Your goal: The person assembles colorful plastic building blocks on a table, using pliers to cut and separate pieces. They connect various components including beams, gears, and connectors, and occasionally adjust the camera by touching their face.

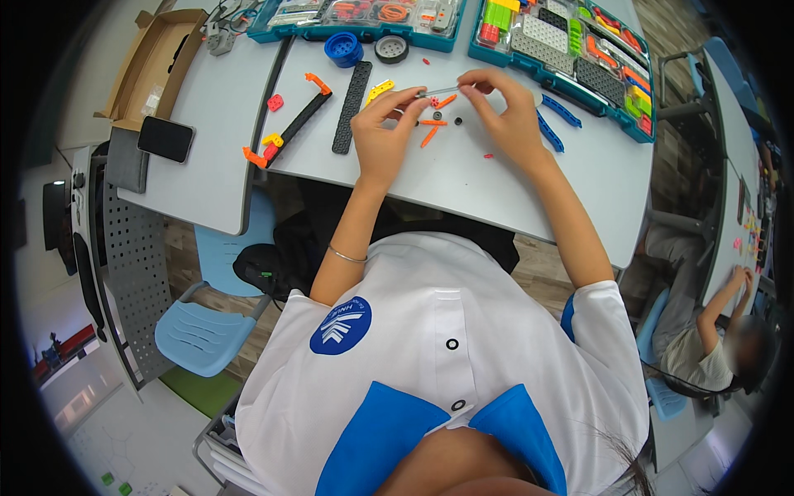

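Observation:
My left hand (382, 131) and my right hand (506, 112) are raised together over the white table (463, 178). Between their fingertips they pinch a thin grey rod (438, 93) that carries a small red piece near its left end. Several orange pins (432, 126) and a small black ring (457, 121) lie on the table just under the hands. A long black perforated beam (351, 107) lies to the left of my left hand, and a blue beam (549, 132) lies to the right of my right hand.
Two teal parts trays (571, 45) (356, 21) stand at the far edge, with a blue wheel (342, 50) and a black tyre (391, 49) nearby. A black-and-orange assembly (289, 128), a phone (165, 138) and a cardboard box (153, 62) are at left. Another person (711, 339) sits at right.

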`<action>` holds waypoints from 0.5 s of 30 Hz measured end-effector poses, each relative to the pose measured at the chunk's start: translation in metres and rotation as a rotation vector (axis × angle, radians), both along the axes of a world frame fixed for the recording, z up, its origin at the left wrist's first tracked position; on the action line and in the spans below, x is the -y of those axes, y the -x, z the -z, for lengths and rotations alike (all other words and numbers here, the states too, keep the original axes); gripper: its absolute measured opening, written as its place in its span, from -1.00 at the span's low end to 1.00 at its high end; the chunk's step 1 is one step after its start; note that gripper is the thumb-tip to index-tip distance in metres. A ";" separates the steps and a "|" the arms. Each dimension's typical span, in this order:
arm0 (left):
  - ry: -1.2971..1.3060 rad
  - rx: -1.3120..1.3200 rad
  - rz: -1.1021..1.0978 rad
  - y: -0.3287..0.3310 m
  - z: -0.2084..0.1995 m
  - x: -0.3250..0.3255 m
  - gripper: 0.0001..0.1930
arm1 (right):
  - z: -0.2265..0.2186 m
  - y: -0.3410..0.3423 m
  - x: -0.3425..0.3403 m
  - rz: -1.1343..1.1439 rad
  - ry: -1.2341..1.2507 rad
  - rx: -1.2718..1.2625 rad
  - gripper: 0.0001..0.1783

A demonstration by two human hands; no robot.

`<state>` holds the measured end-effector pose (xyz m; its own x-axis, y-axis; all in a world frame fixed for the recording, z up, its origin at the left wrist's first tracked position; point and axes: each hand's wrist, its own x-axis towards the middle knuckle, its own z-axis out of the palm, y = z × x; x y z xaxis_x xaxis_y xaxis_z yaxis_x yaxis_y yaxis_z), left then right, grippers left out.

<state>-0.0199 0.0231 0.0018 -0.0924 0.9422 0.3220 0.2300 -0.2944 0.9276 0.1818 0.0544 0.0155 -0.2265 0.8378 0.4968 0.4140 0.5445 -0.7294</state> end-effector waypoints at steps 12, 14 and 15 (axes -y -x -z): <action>0.013 0.228 -0.073 0.003 0.004 -0.001 -0.77 | 0.013 -0.009 -0.007 -0.008 -0.037 0.243 -0.80; 0.009 0.170 -0.048 0.003 0.004 -0.001 -0.77 | 0.010 -0.007 -0.006 -0.026 -0.091 0.264 -0.79; 0.012 0.132 -0.034 0.002 0.003 0.000 -0.77 | 0.006 -0.005 -0.004 -0.034 -0.115 0.260 -0.79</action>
<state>-0.0221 0.0235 -0.0015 -0.1655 0.9415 0.2935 0.1153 -0.2771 0.9539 0.1870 0.0587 0.0094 -0.3855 0.7689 0.5101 0.5595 0.6344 -0.5334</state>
